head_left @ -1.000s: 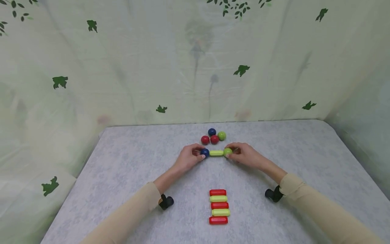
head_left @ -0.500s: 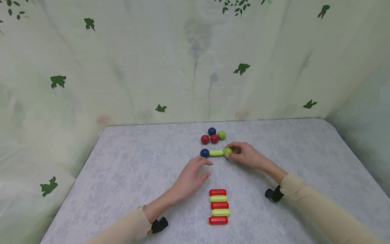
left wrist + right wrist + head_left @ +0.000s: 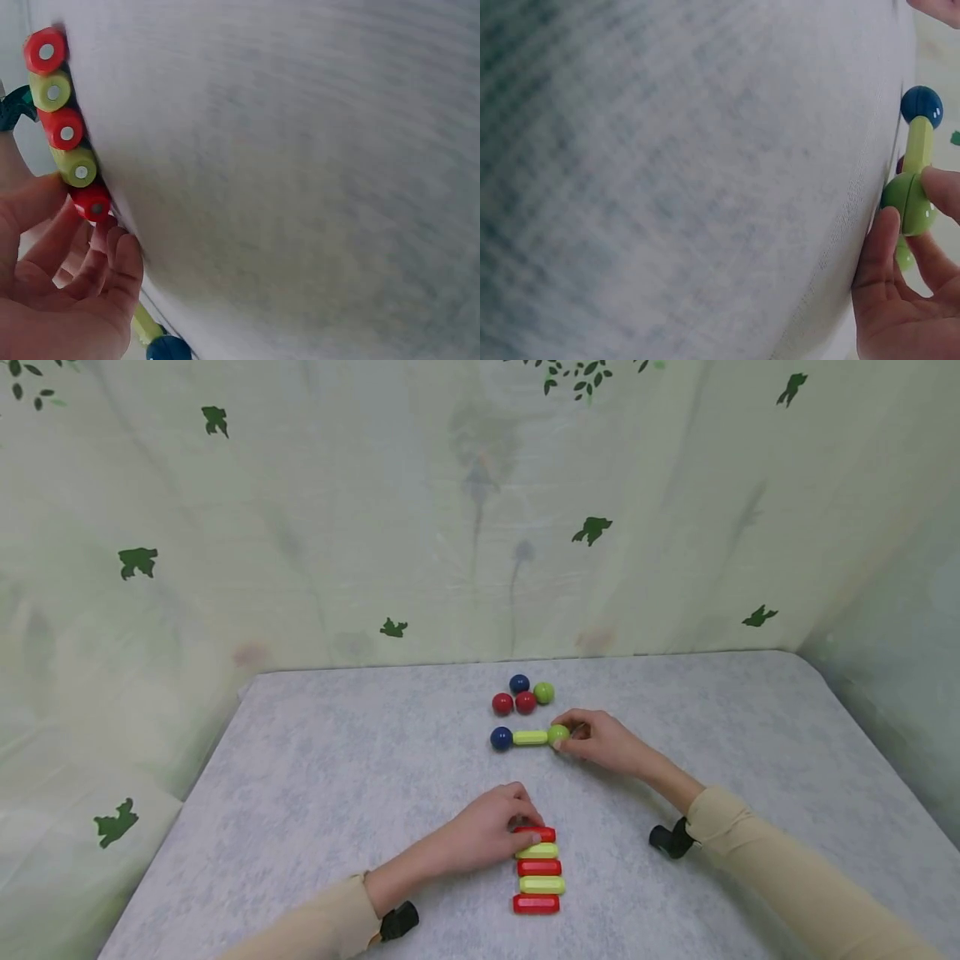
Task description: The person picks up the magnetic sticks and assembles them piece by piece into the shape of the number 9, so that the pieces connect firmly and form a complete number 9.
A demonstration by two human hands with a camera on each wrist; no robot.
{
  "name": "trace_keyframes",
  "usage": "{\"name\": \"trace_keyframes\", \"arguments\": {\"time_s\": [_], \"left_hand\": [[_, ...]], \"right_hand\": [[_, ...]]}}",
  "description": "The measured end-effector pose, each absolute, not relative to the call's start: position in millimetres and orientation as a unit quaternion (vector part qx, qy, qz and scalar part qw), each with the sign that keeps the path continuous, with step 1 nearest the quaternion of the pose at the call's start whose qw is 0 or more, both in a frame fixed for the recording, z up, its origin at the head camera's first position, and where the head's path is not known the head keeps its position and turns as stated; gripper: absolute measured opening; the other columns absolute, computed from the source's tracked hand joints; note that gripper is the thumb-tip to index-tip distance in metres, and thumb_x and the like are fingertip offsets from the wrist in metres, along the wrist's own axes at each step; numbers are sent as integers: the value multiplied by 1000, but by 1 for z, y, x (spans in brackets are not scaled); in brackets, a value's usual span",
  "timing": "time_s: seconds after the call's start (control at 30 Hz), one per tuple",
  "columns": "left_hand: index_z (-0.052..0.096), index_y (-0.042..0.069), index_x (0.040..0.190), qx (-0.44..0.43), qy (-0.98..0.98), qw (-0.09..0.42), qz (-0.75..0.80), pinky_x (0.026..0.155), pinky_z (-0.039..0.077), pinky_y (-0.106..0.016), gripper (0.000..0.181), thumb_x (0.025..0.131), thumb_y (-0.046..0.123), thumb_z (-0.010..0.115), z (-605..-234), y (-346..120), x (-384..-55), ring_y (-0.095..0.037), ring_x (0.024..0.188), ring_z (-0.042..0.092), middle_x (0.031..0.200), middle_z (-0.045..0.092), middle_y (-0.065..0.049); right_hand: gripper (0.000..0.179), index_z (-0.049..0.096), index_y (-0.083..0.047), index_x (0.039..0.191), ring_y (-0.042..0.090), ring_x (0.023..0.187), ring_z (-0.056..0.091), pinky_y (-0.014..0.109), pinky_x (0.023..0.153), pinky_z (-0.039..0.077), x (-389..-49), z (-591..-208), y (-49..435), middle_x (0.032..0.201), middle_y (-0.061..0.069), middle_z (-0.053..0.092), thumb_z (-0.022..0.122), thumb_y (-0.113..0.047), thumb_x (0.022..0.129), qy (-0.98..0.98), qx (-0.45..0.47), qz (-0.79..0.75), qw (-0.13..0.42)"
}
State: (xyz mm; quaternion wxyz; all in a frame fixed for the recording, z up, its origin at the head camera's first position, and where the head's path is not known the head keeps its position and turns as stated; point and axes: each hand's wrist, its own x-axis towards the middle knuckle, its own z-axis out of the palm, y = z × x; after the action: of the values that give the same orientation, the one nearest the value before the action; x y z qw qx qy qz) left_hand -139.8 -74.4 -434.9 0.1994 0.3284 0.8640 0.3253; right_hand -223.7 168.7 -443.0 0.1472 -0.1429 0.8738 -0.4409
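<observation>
A yellow-green magnetic rod joins a dark blue ball on its left to a green ball on its right. My right hand pinches the green ball between thumb and fingers; the right wrist view shows the same green ball in its grip. Closer to me, my left hand has thumb and fingers about the farthest red rod of a row. In the left wrist view that red rod sits between the thumb and fingers, against a yellow rod. The fingers cover its left part.
Beyond the joined piece lie two red balls, a blue ball and another green ball, clustered. Red and yellow rods lie side by side in front. A patterned cloth backdrop rises behind the grey table.
My left hand has let go of the blue ball, moved back toward me and taken hold of the farthest red rod. The right hand stays on the green ball.
</observation>
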Motion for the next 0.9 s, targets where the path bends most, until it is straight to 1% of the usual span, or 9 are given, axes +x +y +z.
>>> {"name": "trace_keyframes", "arguments": {"time_s": [0.23,0.37,0.47,0.6,0.67,0.73,0.83,0.9], "left_hand": [[67,15,106,334,861,229,307,81,46,-21,11,96,17,64,-431,-74,-139,-4,89,51,97,55,13],[66,17,105,318,864,225,319,79,46,-23,8,97,17,62,-426,-78,-141,-6,88,51,93,57,14],[66,19,105,290,866,207,350,76,46,-26,9,98,17,61,-424,-81,-143,-9,86,52,91,60,13],[67,16,110,224,862,182,418,78,48,-29,13,98,17,61,-429,-86,-147,-9,86,58,95,64,10],[67,13,111,178,857,172,453,76,49,-30,16,98,17,62,-433,-88,-151,-11,85,60,95,67,7],[67,10,113,130,847,168,487,72,49,-30,18,97,16,62,-436,-90,-154,-12,79,60,93,68,4],[65,4,116,58,825,173,535,63,48,-29,23,96,14,62,-438,-91,-160,-16,67,56,88,69,-2],[62,1,120,14,804,179,567,61,47,-28,27,96,12,61,-437,-91,-163,-17,61,54,87,69,-5]], "right_hand": [[37,64,-8,125,21,81,56,32,68,50,-222,-442,168,106,6,63,71,-22,91,876,-140,-437,149],[37,64,-8,124,21,82,56,32,68,50,-222,-441,168,106,6,63,71,-20,91,877,-145,-435,145],[36,64,-8,124,21,82,56,32,68,50,-221,-440,168,107,6,63,71,-19,91,878,-146,-432,142],[36,64,-8,124,21,84,56,32,69,50,-221,-440,168,108,6,63,71,-20,91,881,-145,-429,140],[36,64,-8,124,21,84,56,32,69,50,-222,-441,168,109,6,63,71,-20,91,881,-145,-428,141],[36,64,-9,124,21,84,56,32,69,50,-222,-441,168,109,7,63,71,-20,91,880,-143,-429,143],[36,64,-8,125,22,84,55,32,69,49,-222,-441,168,109,7,63,71,-20,91,879,-141,-431,148],[37,64,-8,125,22,84,55,32,69,49,-222,-441,168,109,7,62,71,-21,91,878,-141,-432,149]]}}
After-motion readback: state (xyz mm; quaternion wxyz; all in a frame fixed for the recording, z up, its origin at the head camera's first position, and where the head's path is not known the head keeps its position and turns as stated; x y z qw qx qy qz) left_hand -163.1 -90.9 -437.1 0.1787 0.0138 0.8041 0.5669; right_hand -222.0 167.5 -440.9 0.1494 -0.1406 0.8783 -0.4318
